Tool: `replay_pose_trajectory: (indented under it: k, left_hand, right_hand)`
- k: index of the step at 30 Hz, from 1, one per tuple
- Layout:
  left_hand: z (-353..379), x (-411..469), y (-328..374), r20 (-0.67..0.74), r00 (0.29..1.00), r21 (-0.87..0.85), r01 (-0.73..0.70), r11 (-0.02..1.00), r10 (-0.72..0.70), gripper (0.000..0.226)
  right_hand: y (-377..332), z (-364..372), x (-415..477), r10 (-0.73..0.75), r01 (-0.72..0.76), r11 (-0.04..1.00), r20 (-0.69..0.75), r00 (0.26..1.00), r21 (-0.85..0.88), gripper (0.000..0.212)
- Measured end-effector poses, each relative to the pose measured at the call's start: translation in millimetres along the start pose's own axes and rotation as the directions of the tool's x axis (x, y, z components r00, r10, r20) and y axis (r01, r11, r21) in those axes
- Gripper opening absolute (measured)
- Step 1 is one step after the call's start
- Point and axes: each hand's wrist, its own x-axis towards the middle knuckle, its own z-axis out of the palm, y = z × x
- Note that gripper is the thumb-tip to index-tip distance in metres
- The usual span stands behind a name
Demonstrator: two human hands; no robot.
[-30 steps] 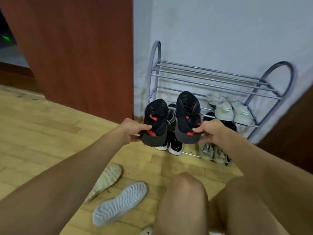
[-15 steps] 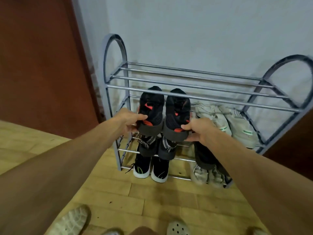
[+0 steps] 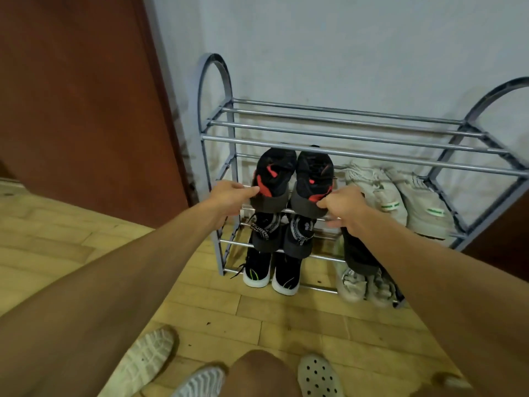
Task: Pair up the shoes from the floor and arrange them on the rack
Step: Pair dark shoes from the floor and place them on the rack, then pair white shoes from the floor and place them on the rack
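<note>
Left fingers: the thumb [image 3: 248,191] lies on top and the rest curl beneath, so the left hand [image 3: 229,197] pinches the grey heel of a black knit trainer with red flashes [image 3: 275,176].
Right fingers: the thumb and forefinger of the right hand [image 3: 347,209] nip the heel of the matching black-and-red trainer [image 3: 313,181]. The lower fingers [image 3: 333,224] are loosely spread under it.
The pair: the two trainers sit side by side and touching, toes to the wall, on the second tier of the grey tubular-metal shoe rack [image 3: 357,140]. Their heels overhang the front rail.
Same tier: cream sneakers with green heel tabs [image 3: 400,196] sit just right of the right hand.
Tiers below: a black-and-grey laced pair [image 3: 267,234] sits directly under the trainers, and black shoes with white soles [image 3: 257,272] are on the lowest rails. Beige sneakers [image 3: 360,285] are at the bottom right.
Floor: on the pale wooden boards [image 3: 286,316] near the person's knee [image 3: 257,371] lie two upturned white-soled shoes [image 3: 146,356] and a perforated white clog [image 3: 317,376].
</note>
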Motion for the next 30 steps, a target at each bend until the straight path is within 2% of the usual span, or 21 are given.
replay_pose_trajectory:
  k: [3, 6, 9, 11, 14, 17, 19, 22, 24, 27, 30]
  left_hand:
    - [-23, -38, -6, 0.027, 0.999, 0.071, -0.04, 0.997, 0.038, 0.044]
    - [-50, -78, -23, 0.082, 0.996, 0.132, -0.053, 0.99, 0.043, 0.041]
    - [-78, -117, -56, 0.101, 0.995, 0.183, -0.025, 0.983, 0.006, 0.03]
    - [-89, -141, -88, 0.096, 0.995, 0.202, 0.016, 0.979, -0.037, 0.036]
    - [-99, -174, -148, 0.098, 0.987, 0.231, 0.1, 0.968, -0.126, 0.037]
    - [-105, -198, -214, 0.12, 0.956, 0.285, 0.227, 0.931, -0.269, 0.042]
    - [-108, -208, -255, 0.126, 0.931, 0.317, 0.29, 0.903, -0.343, 0.044]
    - [-107, -211, -308, 0.171, 0.892, 0.365, 0.336, 0.868, -0.418, 0.031]
    - [-101, -205, -343, 0.162, 0.884, 0.445, 0.331, 0.832, -0.439, 0.032]
    - [-90, -194, -390, 0.084, 0.881, 0.628, 0.315, 0.712, -0.465, 0.057]
    - [-90, -186, -425, 0.059, 0.886, 0.765, 0.255, 0.591, -0.46, 0.066]
  right_hand:
    - [-12, 12, -39, -0.033, 0.036, 0.999, 0.081, 0.996, -0.039, 0.012]
    - [-15, 38, -81, -0.026, 0.036, 0.998, 0.215, 0.976, -0.043, 0.027]
    - [-8, 70, -124, -0.008, 0.034, 0.996, 0.319, 0.948, -0.077, 0.027]
    - [7, 95, -149, 0.019, 0.019, 0.994, 0.347, 0.938, -0.105, 0.034]
    - [39, 137, -183, 0.097, -0.015, 0.978, 0.387, 0.917, -0.209, 0.031]
    - [69, 175, -205, 0.167, -0.02, 0.951, 0.46, 0.872, -0.309, 0.047]
    - [85, 196, -214, 0.174, 0.014, 0.934, 0.486, 0.856, -0.358, 0.044]
    - [117, 225, -222, 0.172, 0.13, 0.859, 0.519, 0.838, -0.495, 0.03]
    - [144, 237, -223, 0.202, 0.185, 0.803, 0.55, 0.81, -0.567, 0.032]
    - [178, 246, -213, 0.266, 0.209, 0.735, 0.557, 0.786, -0.645, 0.044]
    - [184, 255, -197, 0.232, 0.24, 0.723, 0.555, 0.799, -0.648, 0.042]
